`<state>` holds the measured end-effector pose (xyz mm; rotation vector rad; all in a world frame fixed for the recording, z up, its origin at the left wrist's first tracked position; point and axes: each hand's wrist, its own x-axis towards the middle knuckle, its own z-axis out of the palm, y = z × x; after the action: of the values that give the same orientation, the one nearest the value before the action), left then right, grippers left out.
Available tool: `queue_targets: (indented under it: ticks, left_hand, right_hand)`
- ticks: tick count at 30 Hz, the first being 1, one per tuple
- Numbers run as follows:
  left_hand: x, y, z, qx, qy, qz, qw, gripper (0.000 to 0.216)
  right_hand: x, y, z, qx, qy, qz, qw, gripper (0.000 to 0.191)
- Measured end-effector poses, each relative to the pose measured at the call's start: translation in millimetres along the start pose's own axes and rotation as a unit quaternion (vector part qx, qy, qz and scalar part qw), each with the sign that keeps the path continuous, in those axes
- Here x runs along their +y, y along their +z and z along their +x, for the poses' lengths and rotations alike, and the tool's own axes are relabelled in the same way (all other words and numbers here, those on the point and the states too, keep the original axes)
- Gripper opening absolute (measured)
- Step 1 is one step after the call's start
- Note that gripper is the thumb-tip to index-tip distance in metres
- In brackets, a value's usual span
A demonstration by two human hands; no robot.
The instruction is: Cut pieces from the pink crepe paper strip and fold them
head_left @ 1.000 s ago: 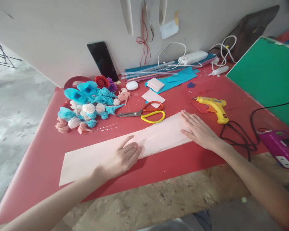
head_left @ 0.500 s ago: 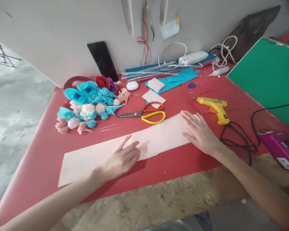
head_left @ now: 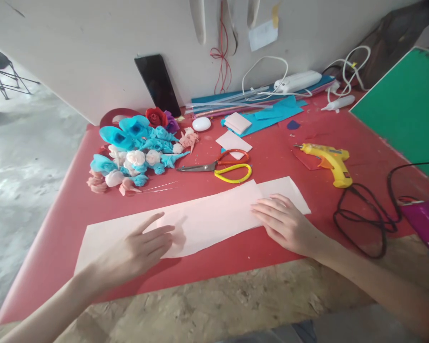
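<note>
The long pink paper [head_left: 210, 219] lies flat on the red table [head_left: 57, 200]. The left hand [head_left: 136, 250] is over its left part, open, fingers a little apart. The right hand [head_left: 286, 224] lies flat near its other end, fingers close together. Scissors [head_left: 218, 166] sit just behind the paper

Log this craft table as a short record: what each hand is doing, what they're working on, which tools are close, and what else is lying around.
Left hand: open, over the left half of the paper strip; contact unclear
Right hand: open, flat on the strip near its right end
Paper strip: pale pink, long, lying flat on the red mat
Tools: scissors just beyond the strip; yellow glue gun to the right
Other: pile of paper flowers, back left
</note>
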<state>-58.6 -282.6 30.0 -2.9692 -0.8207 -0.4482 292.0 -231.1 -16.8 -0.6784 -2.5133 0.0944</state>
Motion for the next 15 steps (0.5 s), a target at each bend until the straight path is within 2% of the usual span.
queue_targets:
  ticks: [4,7,10,12,15]
  left_hand:
    - [-8,-1,-15,-0.027,-0.025,-0.03,0.999,0.026]
    - [-12,-8,-19,-0.104,-0.038,-0.03,0.993,0.025]
    - [-14,-20,-14,-0.167,-0.072,-0.047,0.982,0.041]
    - [-14,-27,-6,-0.171,-0.081,-0.068,0.98,0.047]
    - [-12,-29,8,-0.16,-0.091,-0.08,0.98,0.03]
  right_hand:
    - [1,0,0,0.005,0.011,0.009,1.0,0.037]
    - [2,0,-1,0.002,0.024,0.022,0.999,0.037]
    - [3,0,-2,0.004,0.036,0.035,0.999,0.037]
    - [5,0,-2,0.01,0.047,0.043,0.998,0.038]
    - [7,-1,-3,0.035,0.071,0.049,0.996,0.036]
